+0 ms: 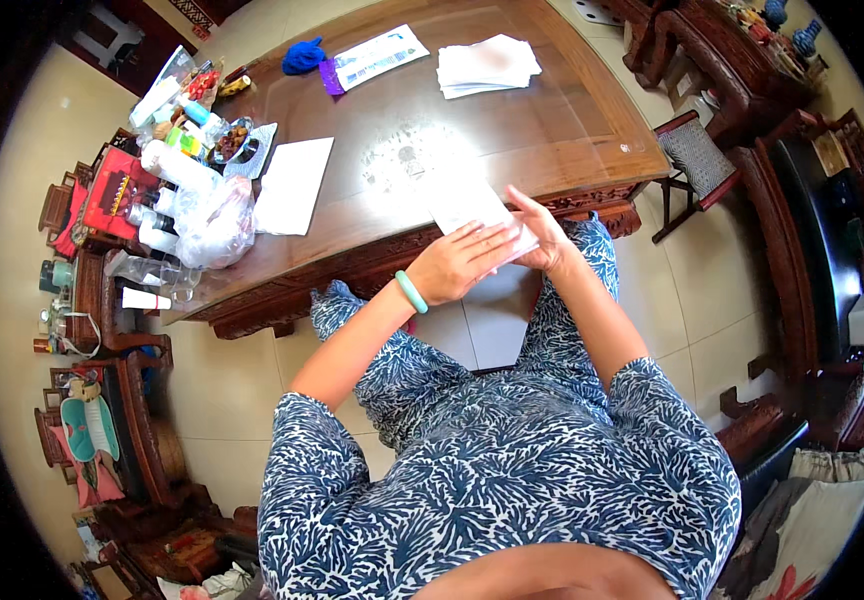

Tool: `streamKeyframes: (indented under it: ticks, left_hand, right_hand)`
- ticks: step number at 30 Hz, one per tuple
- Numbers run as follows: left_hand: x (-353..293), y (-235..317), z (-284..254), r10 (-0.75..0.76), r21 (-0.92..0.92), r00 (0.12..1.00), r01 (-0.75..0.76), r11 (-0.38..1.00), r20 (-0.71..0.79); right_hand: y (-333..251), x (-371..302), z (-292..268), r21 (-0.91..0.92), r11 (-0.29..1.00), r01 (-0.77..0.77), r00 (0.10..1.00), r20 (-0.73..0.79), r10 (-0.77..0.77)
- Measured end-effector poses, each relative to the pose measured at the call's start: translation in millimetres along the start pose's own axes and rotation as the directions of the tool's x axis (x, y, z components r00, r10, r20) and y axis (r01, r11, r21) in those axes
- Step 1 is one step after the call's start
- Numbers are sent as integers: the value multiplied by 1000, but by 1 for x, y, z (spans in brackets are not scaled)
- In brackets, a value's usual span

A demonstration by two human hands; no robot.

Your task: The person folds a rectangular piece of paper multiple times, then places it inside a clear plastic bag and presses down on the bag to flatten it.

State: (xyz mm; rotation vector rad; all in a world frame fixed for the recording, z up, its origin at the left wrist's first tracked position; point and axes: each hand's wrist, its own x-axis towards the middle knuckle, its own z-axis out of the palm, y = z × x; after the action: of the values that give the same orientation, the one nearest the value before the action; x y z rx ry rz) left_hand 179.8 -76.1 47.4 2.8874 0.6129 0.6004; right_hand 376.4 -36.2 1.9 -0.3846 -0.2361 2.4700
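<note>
Just right of the frame's middle, my left hand (460, 262) lies flat on a white folded paper (477, 208), fingers stretched out and pressing down on its lower part rather than clenched. My right hand (544, 232) meets the same paper from the right, fingers extended along its edge with the thumb side against it; I cannot tell whether they pinch the sheet or only steady it. The paper sits at the near edge of the dark wooden table (572, 120), partly washed out by glare. A green bangle (411, 291) circles my left wrist.

Toward the upper middle of the frame a stack of white papers (487, 65) rests on the table, well apart from my hands. A single white sheet (294, 185) lies left of centre, and beside it, at the table's left end, a clear plastic bag (214, 222) sits among bottles and packets. A blue cloth (303, 56) lies at the top.
</note>
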Motion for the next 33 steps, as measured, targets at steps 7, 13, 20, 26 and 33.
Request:
streamKeyframes:
  ticks: [7, 13, 20, 26, 33]
  left_hand:
    - [0, 22, -10, 174, 29, 984, -175, 984, 29]
    - [25, 37, -26, 21, -459, 992, -75, 885, -121]
    - [60, 60, -32, -587, -960, 808, -126, -249, 46]
    - [73, 55, -18, -707, -839, 704, -346, -420, 63]
    - [62, 52, -4, -783, -771, 607, -430, -469, 137]
  right_hand:
    - [-6, 0, 20, -383, 924, 0, 968, -231, -96]
    - [-30, -31, 42, -698, 708, 107, 986, -19, -168]
    - [-3, -42, 12, -72, 937, 341, 939, -20, -343]
    - [30, -68, 4, 241, 844, 480, 849, 118, -516]
    - [34, -68, -4, 226, 804, 550, 827, -12, -563]
